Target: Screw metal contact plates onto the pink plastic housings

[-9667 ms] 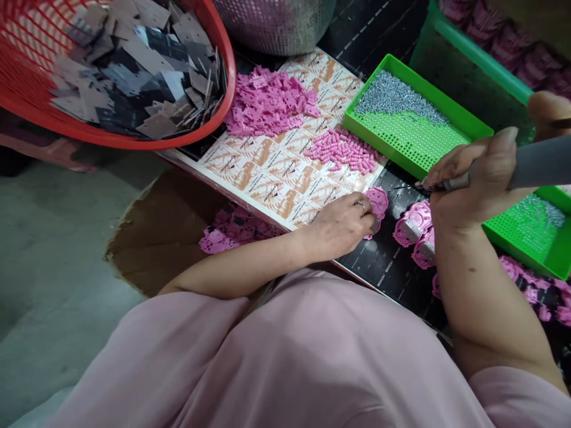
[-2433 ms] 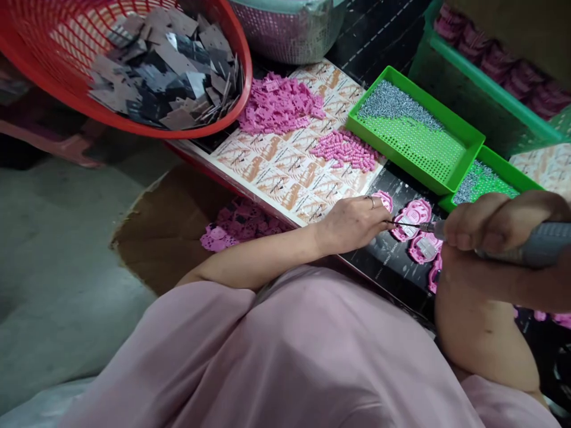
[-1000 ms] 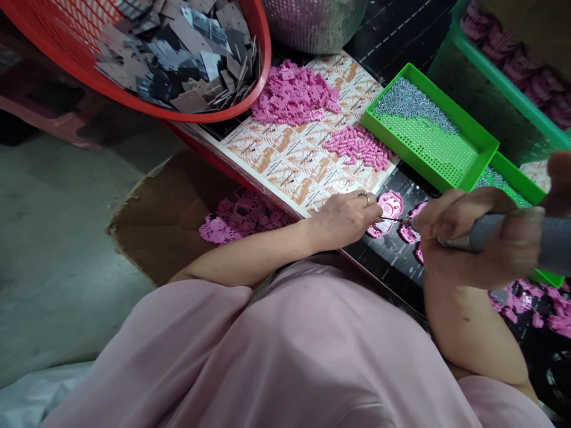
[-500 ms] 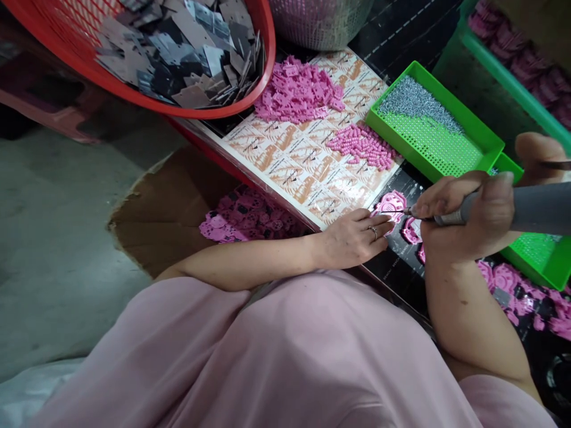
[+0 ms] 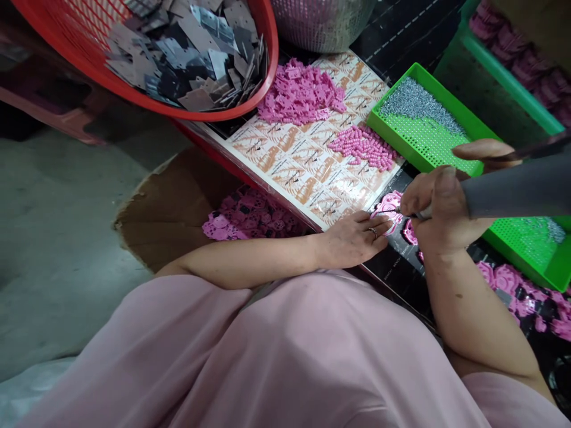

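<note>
My left hand (image 5: pixel 354 238) rests on the table edge with its fingers pinched on a pink plastic part (image 5: pixel 387 205) that lies on the black board. A ring shows on one finger. My right hand (image 5: pixel 439 205) is wrapped round a grey electric screwdriver (image 5: pixel 513 190), whose thin bit points left onto that pink part. More pink parts (image 5: pixel 504 279) lie on the board to the right of my right forearm.
A green tray of small screws (image 5: pixel 423 119) and a second green tray (image 5: pixel 535 238) sit behind my right hand. A pile of pink pieces (image 5: pixel 298 92), pink beads (image 5: pixel 363 148), a red basket of grey cards (image 5: pixel 187 53) and a cardboard box of pink parts (image 5: pixel 250 214) lie left.
My right hand with the screwdriver has moved a little left and closer to the pink part. My left hand has stayed on the part.
</note>
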`<state>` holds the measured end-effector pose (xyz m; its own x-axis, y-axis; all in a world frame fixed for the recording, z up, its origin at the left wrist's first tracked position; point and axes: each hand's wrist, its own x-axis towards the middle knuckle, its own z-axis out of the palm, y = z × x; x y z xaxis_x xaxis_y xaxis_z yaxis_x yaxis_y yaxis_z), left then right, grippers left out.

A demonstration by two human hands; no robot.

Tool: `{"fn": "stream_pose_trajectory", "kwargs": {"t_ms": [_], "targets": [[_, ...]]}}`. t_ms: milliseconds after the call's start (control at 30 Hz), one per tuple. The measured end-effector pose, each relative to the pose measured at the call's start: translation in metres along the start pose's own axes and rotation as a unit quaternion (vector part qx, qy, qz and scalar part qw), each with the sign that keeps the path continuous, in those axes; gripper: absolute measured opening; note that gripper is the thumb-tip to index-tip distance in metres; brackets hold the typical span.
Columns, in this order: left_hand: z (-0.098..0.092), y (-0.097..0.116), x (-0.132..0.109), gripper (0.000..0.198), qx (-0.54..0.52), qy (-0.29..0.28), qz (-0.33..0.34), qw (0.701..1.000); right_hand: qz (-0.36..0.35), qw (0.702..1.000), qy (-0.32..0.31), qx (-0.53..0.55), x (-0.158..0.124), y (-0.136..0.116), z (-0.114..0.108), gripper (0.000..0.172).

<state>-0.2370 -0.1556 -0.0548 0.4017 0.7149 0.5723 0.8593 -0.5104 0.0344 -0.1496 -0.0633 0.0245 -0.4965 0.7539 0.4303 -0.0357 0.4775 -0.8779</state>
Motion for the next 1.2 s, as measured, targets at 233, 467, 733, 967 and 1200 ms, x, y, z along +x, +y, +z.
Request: {"fn": "stream_pose_trajectory", "kwargs": {"t_ms": [233, 467, 733, 967, 1200], "targets": [[0.002, 0.0, -0.003, 0.021, -0.023, -0.002, -0.013, 1.0, -0.01, 0.992, 0.123, 0.034, 0.009, -0.014, -0.009, 0.036], [-0.026, -0.022, 0.023, 0.017, -0.08, 0.009, 0.008, 0.997, -0.132, 0.95, 0.282, -0.008, -0.003, -0.011, -0.123, 0.027], [0.025, -0.037, 0.166, 0.025, -0.046, -0.107, 0.07, 0.991, -0.046, 0.909, 0.395, -0.128, -0.041, 0.022, -0.207, 0.047], [0.05, -0.008, 0.181, 0.031, -0.083, -0.092, 0.165, 0.978, 0.056, 0.91, 0.37, -0.18, -0.055, 0.017, -0.228, 0.052], [0.025, -0.027, 0.115, 0.052, -0.104, -0.272, 0.236, 0.927, -0.003, 0.884, 0.339, -0.321, -0.115, -0.003, -0.224, 0.066]]}}
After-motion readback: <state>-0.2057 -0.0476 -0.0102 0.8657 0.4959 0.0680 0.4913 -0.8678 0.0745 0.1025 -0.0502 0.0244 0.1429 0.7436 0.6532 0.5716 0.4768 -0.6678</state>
